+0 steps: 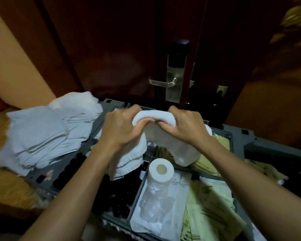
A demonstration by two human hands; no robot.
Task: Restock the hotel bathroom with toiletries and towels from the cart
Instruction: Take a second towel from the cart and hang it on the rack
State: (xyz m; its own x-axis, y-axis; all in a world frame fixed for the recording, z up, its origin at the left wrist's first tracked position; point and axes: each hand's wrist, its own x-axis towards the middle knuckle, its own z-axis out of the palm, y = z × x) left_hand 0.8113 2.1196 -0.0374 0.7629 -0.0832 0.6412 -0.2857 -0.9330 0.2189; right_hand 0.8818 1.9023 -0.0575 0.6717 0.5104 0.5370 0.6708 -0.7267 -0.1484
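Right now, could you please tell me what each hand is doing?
Left hand: closed, gripping the white towel.
Right hand: closed, gripping the same towel's other end.

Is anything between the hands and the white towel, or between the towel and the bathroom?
Nothing separates them: the left hand and right hand both grip the white towel above the cart. The bathroom is not in view; a dark door stands just behind the cart.
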